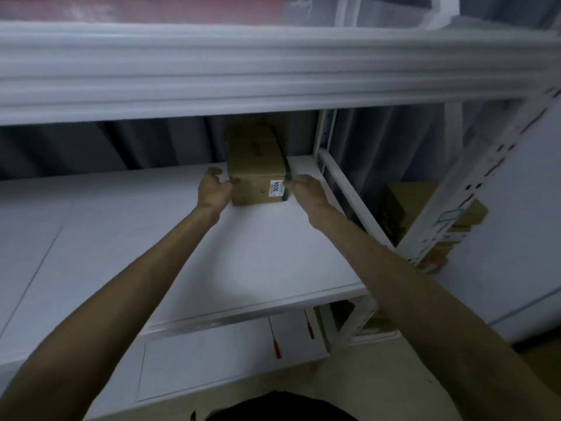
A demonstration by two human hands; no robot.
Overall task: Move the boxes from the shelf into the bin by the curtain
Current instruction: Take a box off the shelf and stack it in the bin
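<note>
While left hand (212,191), right hand (307,191) grip 1 box (258,174) | fingers (226,186) curled on sides

Open shelf board (121,238) left of box (258,165), frame rail (352,197) just right.

A single wide-angle view is taken from the head, directed forward and downward into the shelf (273,253). The shelf is seen from near, right end included.
</note>
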